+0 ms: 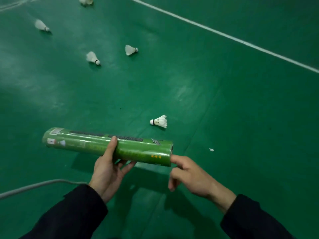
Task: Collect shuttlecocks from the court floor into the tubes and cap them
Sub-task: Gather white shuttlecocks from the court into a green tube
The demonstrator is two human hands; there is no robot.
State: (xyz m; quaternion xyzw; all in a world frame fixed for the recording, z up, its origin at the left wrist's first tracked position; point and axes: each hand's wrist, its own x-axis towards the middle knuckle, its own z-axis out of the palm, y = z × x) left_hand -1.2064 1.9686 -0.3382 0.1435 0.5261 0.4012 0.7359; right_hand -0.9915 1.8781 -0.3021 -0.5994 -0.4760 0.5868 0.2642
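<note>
Green tube (pixel 107 145) is clasped level by the left hand (pixel 107 171), its open end presented to the empty, loosely curled right hand (pixel 188 175) for loading.

Light is dim and even, from overhead; the green floor (pixel 207 94) carries pale, smeared sheen patches at left and centre. Soft shadows of my arms and the tube (pixel 107 145) fall on the floor below them, toward me. The far shuttlecocks (pixel 92 57) at upper left are motion-blurred; the nearest shuttlecock (pixel 159 121) is sharper. The tube's wrap shows thin glare streaks and its print is smeared. The white line (pixel 224 34) bows slightly, wide-angle. My dark sleeves (pixel 69 216) lose all detail.
</note>
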